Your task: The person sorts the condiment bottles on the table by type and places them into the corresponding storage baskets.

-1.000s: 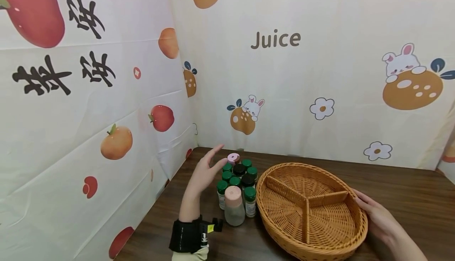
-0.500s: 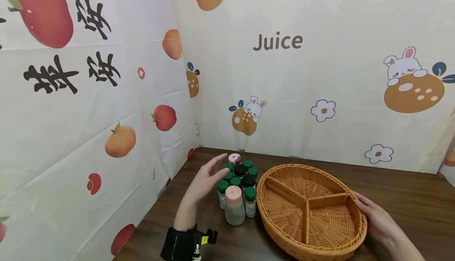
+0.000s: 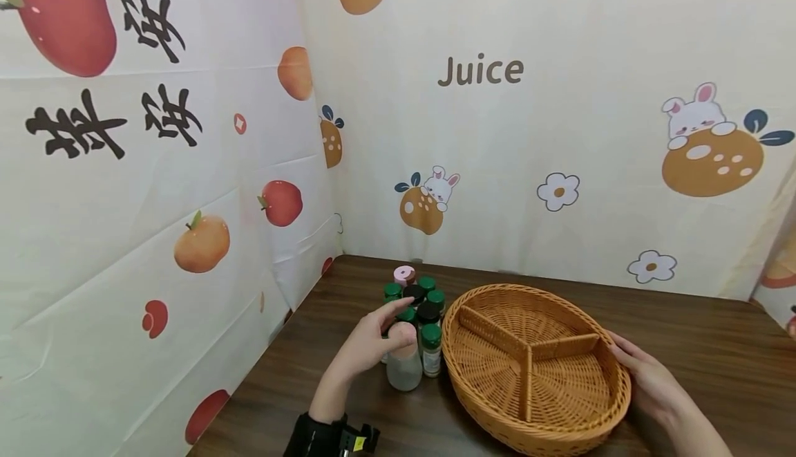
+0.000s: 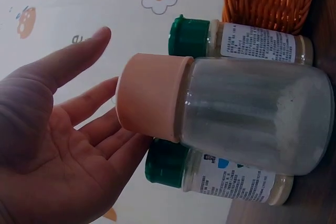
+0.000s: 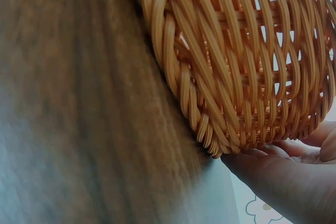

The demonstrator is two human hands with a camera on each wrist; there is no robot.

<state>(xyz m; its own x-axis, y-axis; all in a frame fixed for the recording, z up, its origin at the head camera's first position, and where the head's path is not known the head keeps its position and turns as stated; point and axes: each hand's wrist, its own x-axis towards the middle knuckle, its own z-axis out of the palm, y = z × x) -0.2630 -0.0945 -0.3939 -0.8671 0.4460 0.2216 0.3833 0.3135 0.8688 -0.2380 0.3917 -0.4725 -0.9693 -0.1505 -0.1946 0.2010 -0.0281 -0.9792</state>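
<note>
My left hand [image 3: 387, 323] is open, its fingers spread right beside the peach cap of a clear bottle [image 3: 403, 364] at the front of a cluster of spice bottles. In the left wrist view the palm [image 4: 63, 150] faces that cap [image 4: 152, 96], with the fingers just behind it and not curled round it. Two green-capped jars [image 4: 191, 36] stand on either side of the bottle [image 4: 257, 116]. My right hand [image 3: 640, 382] rests flat against the right side of a woven basket [image 3: 528, 290] with three compartments. Its fingers [image 5: 278, 174] touch the basket wall [image 5: 236, 72].
Behind the front bottle stand several jars with green caps [image 3: 427, 283] and black caps [image 3: 415, 293], and a small pink-capped one [image 3: 405, 274]. They sit on a dark wooden table [image 3: 696, 325] in a corner of printed cloth walls [image 3: 186, 187].
My left hand has come down and back from the rear of the bottle cluster to the peach-capped bottle at the front. The right hand stays on the basket.
</note>
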